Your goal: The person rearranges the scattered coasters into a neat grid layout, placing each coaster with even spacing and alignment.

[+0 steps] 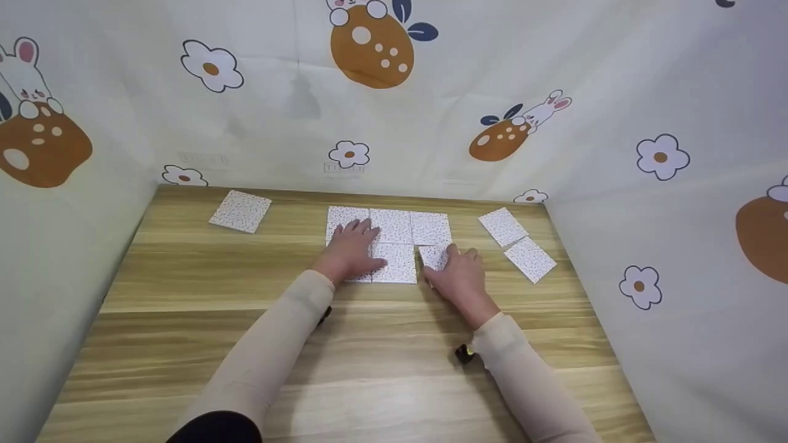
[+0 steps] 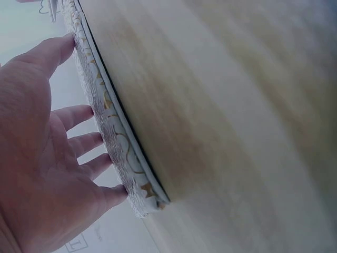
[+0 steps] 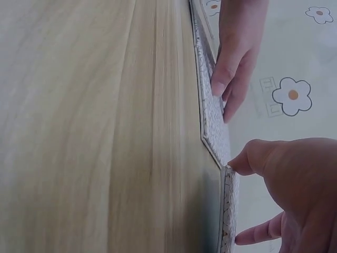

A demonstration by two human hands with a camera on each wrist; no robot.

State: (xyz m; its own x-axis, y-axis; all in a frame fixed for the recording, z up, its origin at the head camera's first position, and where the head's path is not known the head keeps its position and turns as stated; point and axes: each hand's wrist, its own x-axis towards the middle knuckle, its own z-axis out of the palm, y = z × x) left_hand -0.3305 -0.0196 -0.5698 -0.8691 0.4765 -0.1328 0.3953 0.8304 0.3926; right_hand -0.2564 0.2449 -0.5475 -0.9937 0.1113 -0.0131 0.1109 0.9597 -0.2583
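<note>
Nine tiles (image 1: 391,226) show, left hand (image 1: 352,247) spread on some, right hand (image 1: 460,274) pinching one.

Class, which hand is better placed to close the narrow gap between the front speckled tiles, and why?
Probably the right hand: it grips the detached speckled tile, while the left hand rests on the neighbouring tile block.
</note>
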